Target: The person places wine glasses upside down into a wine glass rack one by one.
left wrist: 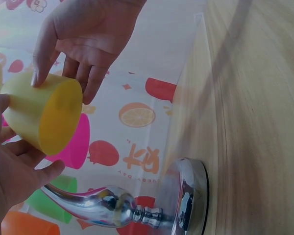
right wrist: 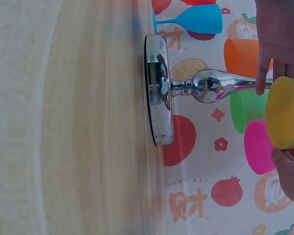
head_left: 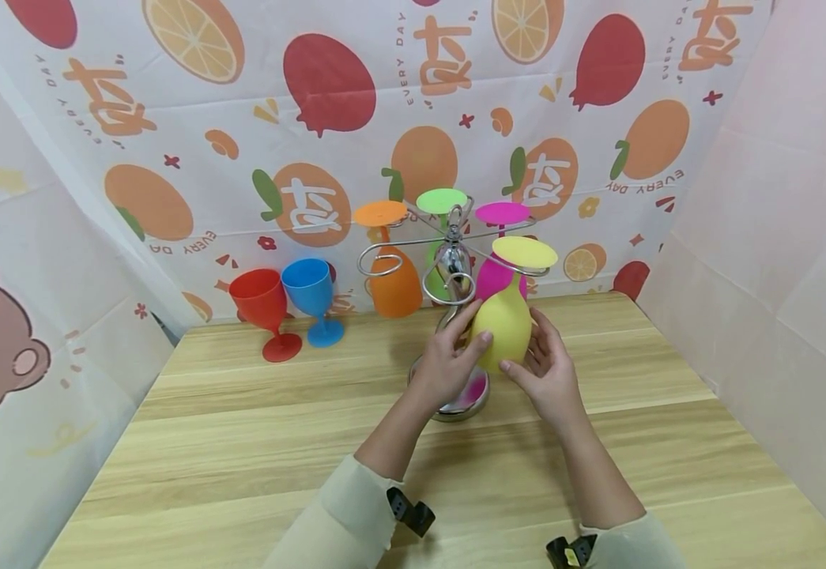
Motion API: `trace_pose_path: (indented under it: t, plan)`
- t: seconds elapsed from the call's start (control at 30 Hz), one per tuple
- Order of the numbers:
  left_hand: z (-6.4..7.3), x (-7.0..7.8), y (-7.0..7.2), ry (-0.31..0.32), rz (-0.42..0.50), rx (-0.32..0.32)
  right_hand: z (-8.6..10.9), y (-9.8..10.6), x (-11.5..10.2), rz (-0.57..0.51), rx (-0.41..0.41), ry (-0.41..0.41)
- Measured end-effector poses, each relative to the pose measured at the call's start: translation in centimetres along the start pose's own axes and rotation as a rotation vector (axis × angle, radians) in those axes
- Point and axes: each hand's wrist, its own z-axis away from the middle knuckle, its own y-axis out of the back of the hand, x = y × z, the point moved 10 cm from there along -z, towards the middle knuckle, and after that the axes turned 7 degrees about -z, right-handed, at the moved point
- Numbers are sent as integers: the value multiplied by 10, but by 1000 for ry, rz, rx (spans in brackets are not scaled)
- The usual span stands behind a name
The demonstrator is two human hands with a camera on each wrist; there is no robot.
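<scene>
A yellow plastic goblet [head_left: 503, 330] hangs upside down, its foot [head_left: 525, 253] at the front right wire loop of a chrome goblet rack [head_left: 455, 273]. My left hand [head_left: 448, 359] holds the bowl from the left, thumb in front. From the right, my right hand [head_left: 549, 375] grips the same bowl, its thumb near the downward-facing rim. Both wrist views look into the bowl's open mouth [left wrist: 61, 117]. Orange [head_left: 394, 284], green [head_left: 443, 201] and magenta [head_left: 503, 213] goblets also hang inverted on the rack. Two loops at its front left carry no goblet.
A red goblet [head_left: 259, 304] and a blue goblet [head_left: 311, 292] stand upright on the wooden table [head_left: 277, 450], left of the rack. The rack's round chrome base [left wrist: 188, 196] rests on the table. Behind hangs a fruit-printed cloth [head_left: 384, 95], with pale cloths at both sides.
</scene>
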Motion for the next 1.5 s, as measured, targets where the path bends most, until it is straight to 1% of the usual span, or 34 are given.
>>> trace_pose_path:
  t: [0.27, 0.33, 0.4, 0.53, 0.67, 0.73, 0.83, 0.93, 1.0, 1.03, 1.1, 1.2, 1.3, 1.37, 1.43, 1.5]
  plan:
    - [2, -1, 0, -37, -29, 11, -2, 2, 3, -1, 10, -21]
    - [2, -1, 1, -39, -19, 14, -3, 2, 4, -3, 13, -23]
    - [3, -4, 3, -25, -13, 21, -3, 2, 4, -6, 14, -26]
    - [5, -9, 10, -17, 19, 62, -3, 2, 4, -5, 10, -19]
    - [7, -15, 21, -11, 64, 139, -3, 1, 3, 1, 9, -7]
    - [9, -20, 29, -2, 81, 199, -3, 1, 3, 2, 11, -6]
    - [12, -27, 42, -3, 100, 307, -4, 1, 3, 3, 15, -7]
    - [14, -34, 54, 5, 85, 388, -4, 1, 3, 2, 18, -11]
    - [13, -39, 58, 11, 58, 408, -5, 1, 4, 0, 19, -15]
    - [11, -40, 59, 18, 37, 402, -5, 1, 5, -3, 18, -18]
    - [7, -44, 59, 28, -5, 369, -5, 1, 6, -11, 18, -27]
    - [-1, -51, 55, 53, -61, 290, -4, 3, 9, -23, 28, -46]
    - [-6, -63, 49, 99, -65, 215, -3, 4, 10, -26, 38, -55]
    - [-7, -71, 43, 129, -52, 174, -2, 4, 10, -19, 38, -54]
    - [-6, -78, 37, 147, -32, 143, -1, 3, 10, -11, 38, -49]
    - [-5, -81, 31, 146, -22, 128, -1, 4, 10, -12, 41, -42]
